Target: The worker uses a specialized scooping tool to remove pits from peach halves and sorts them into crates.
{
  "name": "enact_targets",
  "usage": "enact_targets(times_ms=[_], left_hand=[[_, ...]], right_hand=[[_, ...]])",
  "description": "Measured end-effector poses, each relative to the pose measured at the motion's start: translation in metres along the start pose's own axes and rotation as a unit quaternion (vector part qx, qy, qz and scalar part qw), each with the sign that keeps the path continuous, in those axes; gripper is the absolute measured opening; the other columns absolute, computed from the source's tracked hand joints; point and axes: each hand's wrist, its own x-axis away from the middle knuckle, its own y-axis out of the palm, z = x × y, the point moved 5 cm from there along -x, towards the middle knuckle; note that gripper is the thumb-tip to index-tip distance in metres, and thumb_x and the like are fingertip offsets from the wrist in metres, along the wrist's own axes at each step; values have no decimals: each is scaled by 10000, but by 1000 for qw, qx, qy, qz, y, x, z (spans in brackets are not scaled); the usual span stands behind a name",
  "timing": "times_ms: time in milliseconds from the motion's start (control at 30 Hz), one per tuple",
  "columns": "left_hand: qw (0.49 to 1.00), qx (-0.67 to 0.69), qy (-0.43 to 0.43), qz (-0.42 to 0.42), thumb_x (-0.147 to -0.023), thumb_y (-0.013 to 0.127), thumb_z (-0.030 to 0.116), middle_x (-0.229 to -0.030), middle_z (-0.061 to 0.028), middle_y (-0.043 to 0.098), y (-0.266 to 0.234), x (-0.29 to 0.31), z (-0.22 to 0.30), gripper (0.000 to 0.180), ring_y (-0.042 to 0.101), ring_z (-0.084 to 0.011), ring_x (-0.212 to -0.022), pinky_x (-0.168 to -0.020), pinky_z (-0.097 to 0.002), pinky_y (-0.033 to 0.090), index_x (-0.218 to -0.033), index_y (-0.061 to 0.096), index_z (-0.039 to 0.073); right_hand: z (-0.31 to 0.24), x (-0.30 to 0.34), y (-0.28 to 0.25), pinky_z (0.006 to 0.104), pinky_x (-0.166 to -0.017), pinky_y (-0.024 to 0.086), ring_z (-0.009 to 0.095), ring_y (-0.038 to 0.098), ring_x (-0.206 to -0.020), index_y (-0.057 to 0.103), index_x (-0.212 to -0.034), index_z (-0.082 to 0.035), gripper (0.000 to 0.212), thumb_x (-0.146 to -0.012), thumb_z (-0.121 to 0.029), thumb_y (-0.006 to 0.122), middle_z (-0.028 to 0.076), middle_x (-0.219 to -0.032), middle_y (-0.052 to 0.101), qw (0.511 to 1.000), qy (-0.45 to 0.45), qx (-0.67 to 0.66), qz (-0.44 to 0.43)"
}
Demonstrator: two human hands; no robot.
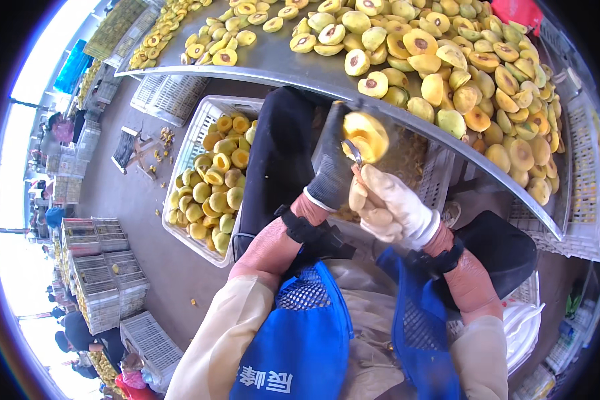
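My left hand [329, 163], in a dark grey glove, grips a yellow peach half [368, 133] with its cut face showing. My right hand [395, 208], in a white glove, is closed around the wooden handle of a small pitting tool [355, 152]. The tool's curved metal end touches the near left side of the fruit. Both hands meet above my lap, close to the near edge of a metal table [273, 52]. On its right part lies a big heap of peach halves [457, 80], several with brown stones in their cut faces.
Left of my leg stands a white crate [195, 248] holding hollowed peach halves [215, 177]. A smaller group of halves [223, 40] lies farther left on the table. Stacked crates [107, 273], a small stool [137, 155] and other people [90, 333] are at the left.
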Motion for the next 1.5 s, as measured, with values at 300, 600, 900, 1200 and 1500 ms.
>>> enact_targets(times_ms=[300,600,900,1200,1500], left_hand=[[828,-349,433,68,-898,534,240,-903,-71,605,-39,-26,231,210,598,-176,-813,-770,-284,483,-983,581,54],[477,-829,291,-27,-790,606,451,-1146,-110,591,46,-88,126,442,547,-282,-1075,-939,-487,334,-1099,616,135],[389,-836,288,-259,-725,678,294,-1133,-158,557,68,-165,50,510,538,-321,-1050,-909,-386,432,-1185,536,125],[449,-831,212,-250,-661,751,287,-937,-157,627,67,-153,56,456,611,-295,-866,-764,-356,481,-1004,579,39],[857,-476,12,-198,-796,625,57,-1143,-69,572,86,-58,95,332,595,-132,-933,-704,-221,523,-1118,571,3]], right_hand=[[20,-15,-51,198,-379,266,39,258,-408,484,-884,-67,407,-910,-473,476,-77,-552,285,969,-41,-206,127],[7,-15,-57,184,-415,276,40,295,-440,491,-1018,-43,400,-913,-429,495,-42,-652,409,971,-39,-142,187],[-29,-4,-92,425,-539,502,334,633,-611,488,-1049,0,308,-858,-239,526,159,-647,624,555,-88,743,364],[-54,5,-73,454,-624,489,374,620,-706,501,-1053,-21,347,-857,-303,551,225,-731,616,714,-143,615,301],[-55,16,-82,434,-640,493,381,617,-721,544,-988,-15,303,-864,-291,556,203,-748,623,623,-198,677,339]])
